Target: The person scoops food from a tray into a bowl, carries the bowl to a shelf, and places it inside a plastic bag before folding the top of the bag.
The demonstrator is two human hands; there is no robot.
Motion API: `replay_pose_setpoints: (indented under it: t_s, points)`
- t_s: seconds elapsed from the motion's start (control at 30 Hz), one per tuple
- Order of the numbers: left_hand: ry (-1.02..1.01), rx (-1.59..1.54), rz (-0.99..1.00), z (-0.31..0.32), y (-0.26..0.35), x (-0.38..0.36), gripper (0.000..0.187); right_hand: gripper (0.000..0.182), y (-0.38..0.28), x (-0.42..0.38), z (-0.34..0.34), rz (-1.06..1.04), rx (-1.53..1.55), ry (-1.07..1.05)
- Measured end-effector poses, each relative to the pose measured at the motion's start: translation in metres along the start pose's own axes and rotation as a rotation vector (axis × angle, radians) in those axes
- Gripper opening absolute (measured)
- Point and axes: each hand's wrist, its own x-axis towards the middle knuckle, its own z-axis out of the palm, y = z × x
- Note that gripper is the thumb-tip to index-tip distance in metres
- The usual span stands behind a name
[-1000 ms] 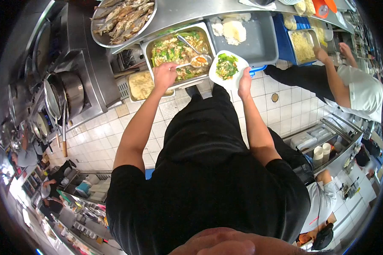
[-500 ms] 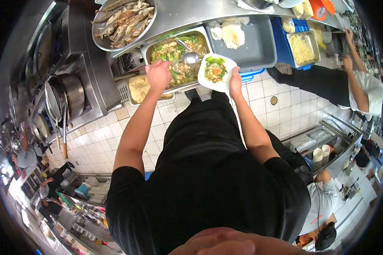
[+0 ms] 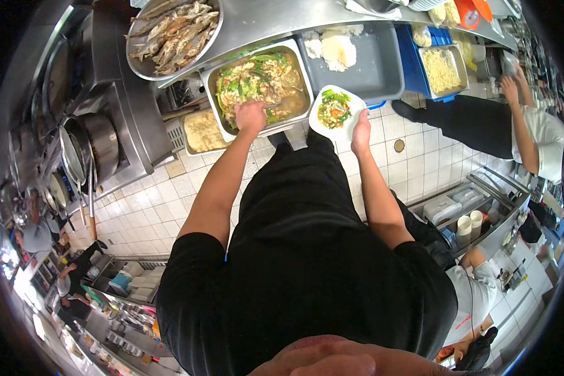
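My left hand (image 3: 250, 117) is closed at the front edge of a deep metal tray (image 3: 205, 94). It grips a ladle (image 3: 276, 106), whose bowl is sunk in the food and mostly hidden. Leafy greens, pale crumbly bits and brown broth fill the tray. My right hand (image 3: 361, 131) pinches the right rim of a white rounded-square bowl (image 3: 319, 125), held level just right of the tray. Inside the bowl lie cooked greens (image 3: 335, 108) with an orange-red piece on top.
A grey tub (image 3: 382, 62) with white rice-like food (image 3: 339, 51) adjoins the tray. Fried fish (image 3: 175, 37) fill a round pan at upper left. A tray of pale yellow food (image 3: 203, 133) sits below left. Noodles (image 3: 442, 69) and a co-worker (image 3: 532, 131) are at right.
My left hand has moved right and slightly down, and the ladle's bowl has sunk into the food. My right hand has carried the bowl a little to the right, away from the tray.
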Motion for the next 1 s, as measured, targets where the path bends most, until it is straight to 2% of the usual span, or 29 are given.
replay_pose_setpoints:
  t_s: [0.13, 0.33, 0.5, 0.63, 0.7, 0.77, 0.8, 0.87, 1.0]
  points:
    - [-0.042, 0.006, -0.041, -0.006, 0.005, -0.002, 0.026, 0.071, -0.005, -0.002, 0.004, 0.012, -0.031, 0.035]
    - [0.058, -0.148, 0.003, 0.000, -0.014, -0.005, 0.022, 0.069, -0.012, -0.006, 0.014, -0.011, -0.036, 0.043]
    - [0.216, -0.300, 0.043, -0.044, -0.018, -0.021, 0.017, 0.065, -0.011, -0.003, 0.029, 0.040, 0.001, 0.036]
    - [0.323, -0.317, 0.119, -0.089, -0.005, -0.035, 0.014, 0.069, 0.003, 0.008, 0.042, 0.009, -0.060, -0.038]
    - [0.315, -0.292, 0.114, -0.109, 0.005, -0.045, 0.015, 0.069, 0.011, 0.012, 0.057, 0.072, -0.022, -0.129]
    - [0.391, -0.264, 0.246, -0.115, 0.011, -0.050, 0.018, 0.063, -0.004, -0.002, 0.084, 0.063, -0.071, -0.096]
    - [0.392, -0.264, 0.249, -0.117, 0.013, -0.050, 0.018, 0.062, -0.014, -0.012, 0.097, 0.051, -0.046, -0.101]
    - [0.595, -0.169, 0.321, -0.120, 0.011, -0.050, 0.021, 0.062, -0.007, -0.009, 0.107, 0.019, -0.006, -0.102]
    - [0.655, -0.223, 0.193, -0.111, -0.010, -0.038, 0.020, 0.062, -0.011, -0.006, 0.095, 0.055, -0.029, -0.099]
